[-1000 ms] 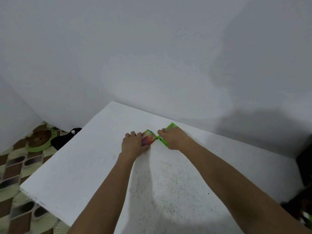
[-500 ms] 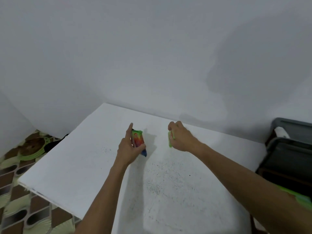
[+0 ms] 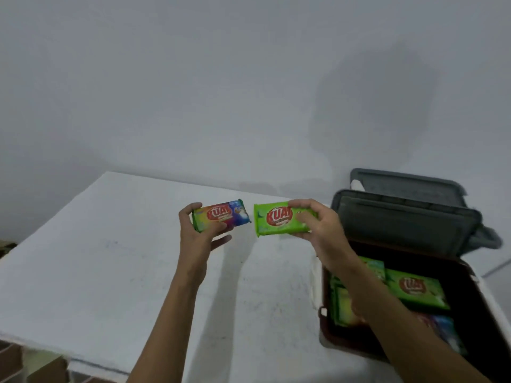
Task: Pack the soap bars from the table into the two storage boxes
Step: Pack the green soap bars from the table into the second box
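A plain pale wall (image 3: 193, 78) fills the upper half of the view, behind and above both hands. Beneath the hands lies a white table (image 3: 96, 272), speckled with small dark marks, and both held soap bars are raised clear of its surface. Below and to the right of the right hand, an open dark storage box (image 3: 325, 330) sits at the table's right edge, partly hidden by the right forearm. Just right of the right hand, two grey lids stand upright, the nearer lid (image 3: 401, 219) in front of the farther lid (image 3: 401, 183). Inside the box, below the right wrist, lie packed soap bars: a green bar (image 3: 414, 288) facing up, a green stack (image 3: 343, 308) under the forearm, and a blurred blue and red bar (image 3: 442, 327) nearest the viewer. The left hand (image 3: 199, 233) grips a rainbow soap bar (image 3: 224, 215) by its left end, thumb in front across its lower edge and fingers curled over the top. The right hand (image 3: 323, 230) grips a green soap bar (image 3: 279, 221) by its right end, thumb on the front and fingers wrapped over the top. The two bars are held level, labels toward the viewer, near each other but not touching.
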Motion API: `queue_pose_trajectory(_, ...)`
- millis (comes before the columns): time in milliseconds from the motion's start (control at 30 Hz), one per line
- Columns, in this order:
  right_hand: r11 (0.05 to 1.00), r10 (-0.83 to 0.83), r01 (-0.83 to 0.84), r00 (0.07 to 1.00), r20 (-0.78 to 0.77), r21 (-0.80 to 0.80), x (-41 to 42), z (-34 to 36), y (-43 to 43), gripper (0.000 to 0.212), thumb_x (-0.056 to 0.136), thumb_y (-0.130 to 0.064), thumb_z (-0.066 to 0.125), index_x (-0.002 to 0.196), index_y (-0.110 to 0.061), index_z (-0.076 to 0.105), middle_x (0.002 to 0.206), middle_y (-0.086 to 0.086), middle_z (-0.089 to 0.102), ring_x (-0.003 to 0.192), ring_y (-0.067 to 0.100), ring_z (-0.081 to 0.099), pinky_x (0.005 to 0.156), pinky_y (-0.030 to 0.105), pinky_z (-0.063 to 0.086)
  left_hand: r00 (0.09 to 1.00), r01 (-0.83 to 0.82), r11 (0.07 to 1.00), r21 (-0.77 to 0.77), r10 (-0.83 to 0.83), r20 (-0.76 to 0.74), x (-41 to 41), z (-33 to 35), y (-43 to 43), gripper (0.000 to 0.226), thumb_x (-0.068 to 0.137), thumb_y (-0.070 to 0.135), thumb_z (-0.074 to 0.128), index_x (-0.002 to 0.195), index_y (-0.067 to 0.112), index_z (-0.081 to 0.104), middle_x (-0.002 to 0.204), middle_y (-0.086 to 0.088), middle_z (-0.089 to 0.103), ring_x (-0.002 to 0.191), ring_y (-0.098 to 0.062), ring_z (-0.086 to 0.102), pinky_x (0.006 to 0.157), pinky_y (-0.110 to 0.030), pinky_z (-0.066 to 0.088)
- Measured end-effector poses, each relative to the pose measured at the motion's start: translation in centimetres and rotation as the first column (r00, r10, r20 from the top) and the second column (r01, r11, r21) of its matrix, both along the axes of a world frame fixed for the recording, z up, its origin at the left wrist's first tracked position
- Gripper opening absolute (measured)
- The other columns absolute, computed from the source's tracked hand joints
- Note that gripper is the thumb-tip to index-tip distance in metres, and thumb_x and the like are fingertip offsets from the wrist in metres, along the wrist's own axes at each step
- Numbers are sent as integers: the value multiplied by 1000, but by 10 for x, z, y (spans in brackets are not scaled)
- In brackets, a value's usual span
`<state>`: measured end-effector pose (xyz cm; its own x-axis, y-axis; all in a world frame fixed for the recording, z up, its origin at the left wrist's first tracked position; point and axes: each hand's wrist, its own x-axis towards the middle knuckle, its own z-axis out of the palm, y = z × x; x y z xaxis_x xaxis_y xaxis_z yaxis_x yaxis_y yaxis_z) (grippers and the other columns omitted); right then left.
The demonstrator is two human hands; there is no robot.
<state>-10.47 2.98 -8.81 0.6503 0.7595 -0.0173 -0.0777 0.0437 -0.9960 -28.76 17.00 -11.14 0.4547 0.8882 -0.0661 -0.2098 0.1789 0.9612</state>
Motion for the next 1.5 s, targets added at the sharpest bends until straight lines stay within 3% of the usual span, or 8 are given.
queue_pose_trajectory(400, 949, -272, 297, 942, 199, -109, 66, 11, -194, 32, 95, -5, 56, 103, -29, 74, 106, 5, 69, 94, 25, 69, 73, 52, 60, 965, 261, 964, 58, -260, -21, 97, 8, -137, 41, 92, -1, 47, 121, 29, 45, 114, -6, 61, 90, -20, 69, 69, -30, 57)
queue_pose_trajectory(600, 881, -376, 421, 899, 222, -214, 86, -11, -230, 30, 97, -4, 51, 113, -21, 69, 104, -12, 61, 93, 15, 68, 73, 37, 61, 941, 336, 929, 155, -323, -105, 120, 2, -184, 38, 96, 2, 44, 125, 26, 40, 112, -3, 57, 87, -6, 67, 62, -20, 54)
queue_pose_trajectory(733, 853, -363, 423, 902, 234, -305, 98, -31, -232, 33, 98, 0, 45, 120, -14, 65, 113, 6, 64, 91, 12, 65, 65, 21, 56, 937, 338, 916, 215, -306, -167, 120, -1, -194, 37, 98, 4, 43, 125, 29, 37, 108, 6, 56, 86, 2, 65, 62, -18, 54)
queue_pose_trajectory(933, 745, -191, 504, 789, 584, -438, 99, -52, -238, 33, 99, -7, 45, 128, -17, 57, 131, 11, 51, 104, 12, 49, 69, 5, 37, 930, 346, 900, 263, -294, -220, 118, -2, -195, 38, 98, 4, 45, 125, 29, 36, 108, 10, 56, 89, 4, 64, 63, -18, 54)
queue_pose_trajectory(1067, 751, -189, 532, 741, 644, -391, 94, -50, -234, 30, 98, -10, 50, 125, -18, 59, 145, 9, 38, 128, 22, 44, 92, 21, 41, 928, 352, 890, 289, -292, -233, 118, -3, -195, 37, 99, 6, 46, 124, 32, 36, 107, 13, 56, 91, 5, 63, 65, -18, 55)
queue_pose_trajectory(1233, 795, -237, 552, 666, 708, -253, 83, -42, -232, 24, 94, -8, 55, 115, -15, 64, 130, 4, 50, 116, 14, 49, 94, 33, 52, 924, 367, 881, 299, -309, -223, 118, -3, -195, 38, 98, 5, 47, 121, 33, 37, 107, 13, 56, 91, 6, 63, 64, -17, 54)
queue_pose_trajectory(1367, 868, -226, 445, 748, 624, -220, 73, -26, -225, 27, 97, -9, 53, 122, -17, 60, 120, 0, 57, 107, 14, 59, 88, 31, 56, 916, 397, 873, 283, -358, -180, 117, 0, -196, 39, 97, 2, 48, 124, 28, 38, 110, 9, 56, 92, 4, 64, 63, -17, 54)
queue_pose_trajectory(1500, 957, -115, 186, 948, 295, -225, 52, -7, -213, 36, 100, -20, 51, 135, -26, 51, 115, 2, 66, 94, 16, 69, 74, 27, 59, 870, 492, 828, 267, -461, -175, 118, 5, -194, 40, 96, 7, 53, 124, 32, 39, 115, 7, 55, 97, -1, 64, 66, -22, 56)
